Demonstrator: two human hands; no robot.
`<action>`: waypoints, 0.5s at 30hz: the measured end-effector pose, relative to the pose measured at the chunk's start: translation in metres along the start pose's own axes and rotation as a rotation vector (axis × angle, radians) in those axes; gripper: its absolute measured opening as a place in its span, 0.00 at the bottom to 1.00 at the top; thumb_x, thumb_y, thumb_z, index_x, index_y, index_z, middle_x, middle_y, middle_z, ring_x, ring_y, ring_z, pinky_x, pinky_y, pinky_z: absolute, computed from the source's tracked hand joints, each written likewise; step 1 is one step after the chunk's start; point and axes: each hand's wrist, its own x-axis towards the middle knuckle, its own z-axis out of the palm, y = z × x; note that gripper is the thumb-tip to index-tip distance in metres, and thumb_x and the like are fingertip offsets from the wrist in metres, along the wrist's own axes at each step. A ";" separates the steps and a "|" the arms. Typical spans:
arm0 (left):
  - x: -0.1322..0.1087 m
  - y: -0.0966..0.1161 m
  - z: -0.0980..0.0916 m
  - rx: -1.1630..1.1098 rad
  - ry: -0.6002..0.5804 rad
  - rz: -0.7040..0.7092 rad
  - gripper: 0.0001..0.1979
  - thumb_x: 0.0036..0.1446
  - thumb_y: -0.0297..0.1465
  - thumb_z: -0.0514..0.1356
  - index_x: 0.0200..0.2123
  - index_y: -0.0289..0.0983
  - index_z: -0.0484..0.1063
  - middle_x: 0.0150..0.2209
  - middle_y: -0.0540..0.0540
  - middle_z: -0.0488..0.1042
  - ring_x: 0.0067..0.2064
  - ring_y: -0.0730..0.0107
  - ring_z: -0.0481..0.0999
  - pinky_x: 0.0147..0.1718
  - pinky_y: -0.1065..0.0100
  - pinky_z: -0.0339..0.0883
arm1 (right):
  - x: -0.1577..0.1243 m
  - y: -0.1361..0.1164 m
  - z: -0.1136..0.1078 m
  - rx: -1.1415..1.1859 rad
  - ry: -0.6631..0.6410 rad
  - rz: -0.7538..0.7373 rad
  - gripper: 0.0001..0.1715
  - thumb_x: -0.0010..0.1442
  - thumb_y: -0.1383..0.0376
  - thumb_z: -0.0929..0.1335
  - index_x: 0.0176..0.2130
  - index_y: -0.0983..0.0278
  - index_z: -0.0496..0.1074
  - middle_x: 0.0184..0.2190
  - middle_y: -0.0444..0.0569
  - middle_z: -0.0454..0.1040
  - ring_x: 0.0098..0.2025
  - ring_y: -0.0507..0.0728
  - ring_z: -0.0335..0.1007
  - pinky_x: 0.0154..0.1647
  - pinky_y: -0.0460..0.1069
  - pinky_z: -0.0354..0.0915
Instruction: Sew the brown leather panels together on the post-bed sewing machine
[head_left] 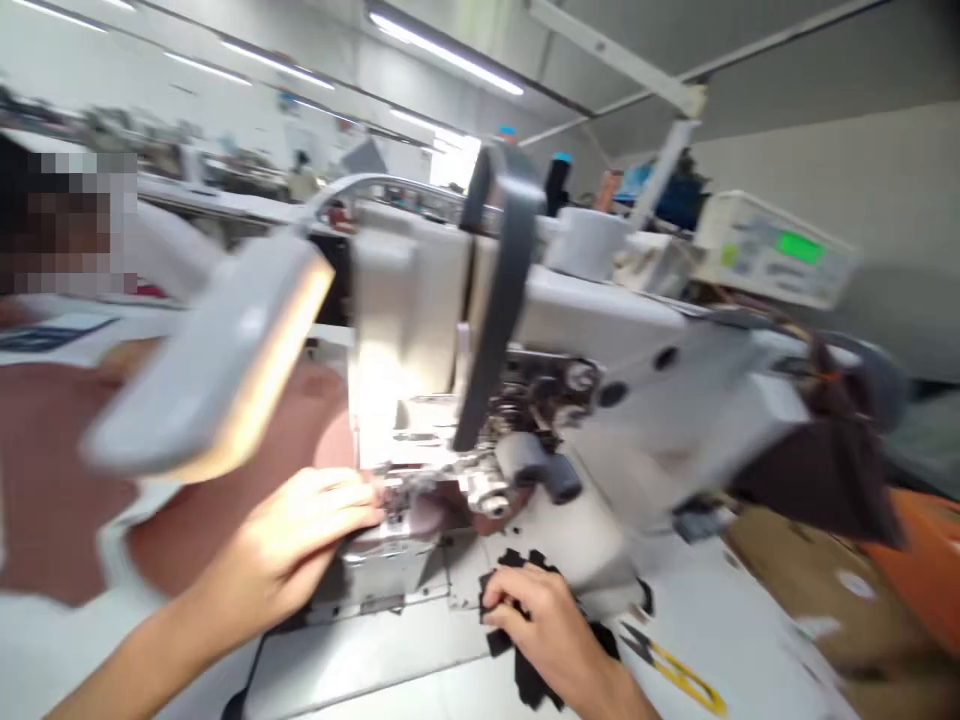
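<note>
My left hand reaches to the needle area of a sewing machine. Its fingers are stretched out side by side at the presser foot; the fingertips are partly lost in glare. Beyond that hand lies brownish-pink fabric, and more of the same fabric spreads to the left. My right hand is closed, with curled fingers and thumb on a bunch of small black strips on the table, right of the needle plate. Exactly what the fingertips pinch is hard to see.
Yellow-handled thread snips lie right of my right hand. A lamp hangs over the left fabric. A control box with a green display stands at the back right. Dark cloth hangs above a cardboard box. Another person is at far left.
</note>
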 end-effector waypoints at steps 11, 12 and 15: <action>-0.006 0.019 0.006 0.064 -0.081 -0.161 0.26 0.57 0.19 0.47 0.59 0.36 0.59 0.57 0.42 0.66 0.60 0.59 0.62 0.60 0.54 0.57 | 0.038 -0.070 -0.012 0.191 0.636 -0.426 0.13 0.57 0.80 0.65 0.37 0.66 0.71 0.31 0.48 0.74 0.35 0.52 0.70 0.40 0.47 0.66; -0.007 0.016 0.009 0.091 -0.093 -0.179 0.26 0.57 0.19 0.47 0.60 0.35 0.58 0.58 0.41 0.65 0.60 0.57 0.62 0.60 0.51 0.56 | 0.043 -0.074 -0.009 0.149 0.678 -0.466 0.13 0.56 0.82 0.65 0.37 0.68 0.72 0.31 0.50 0.74 0.35 0.54 0.69 0.40 0.49 0.66; -0.003 0.007 0.016 0.107 -0.124 -0.215 0.23 0.60 0.21 0.46 0.58 0.34 0.60 0.57 0.39 0.66 0.59 0.55 0.63 0.60 0.48 0.55 | 0.051 -0.081 -0.002 0.000 0.728 -0.544 0.13 0.57 0.83 0.63 0.37 0.71 0.73 0.31 0.55 0.75 0.35 0.57 0.69 0.39 0.55 0.64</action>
